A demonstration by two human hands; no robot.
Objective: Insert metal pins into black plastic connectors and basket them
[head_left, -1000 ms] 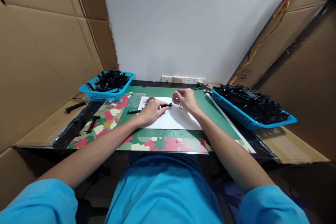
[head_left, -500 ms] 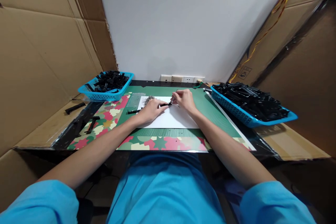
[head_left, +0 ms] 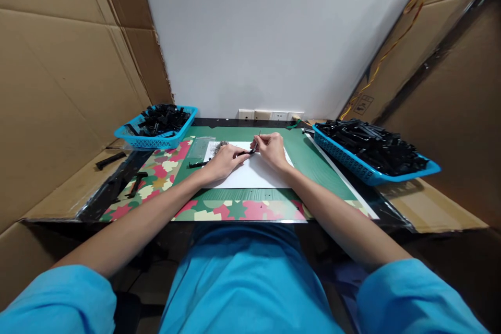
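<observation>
My left hand (head_left: 223,164) rests on a white sheet of paper (head_left: 250,176). Its thumb and fingers pinch a narrow black plastic part (head_left: 245,153), which points right. My right hand (head_left: 272,150) is closed around a thin metal tool (head_left: 256,143) resembling tweezers; the upper end sticks out above the fingers. The tool's lower end meets the right end of the black part, where detail is too small to make out. Behind my left hand lies a heap of tiny metal pieces (head_left: 221,145), partly covered by the hand. Another black part (head_left: 198,165) lies left of my wrist.
A blue basket (head_left: 152,142) of black parts stands at the back left, a fuller blue basket (head_left: 348,160) at the right. Loose black parts (head_left: 136,183) lie on the patterned mat at left. A clear plastic bag (head_left: 201,147) lies behind the left hand. Cardboard walls flank the table.
My right hand has turned slightly, and the metal tool now stands more upright at the part's end. My left hand keeps its hold. The whole view has shifted slightly.
</observation>
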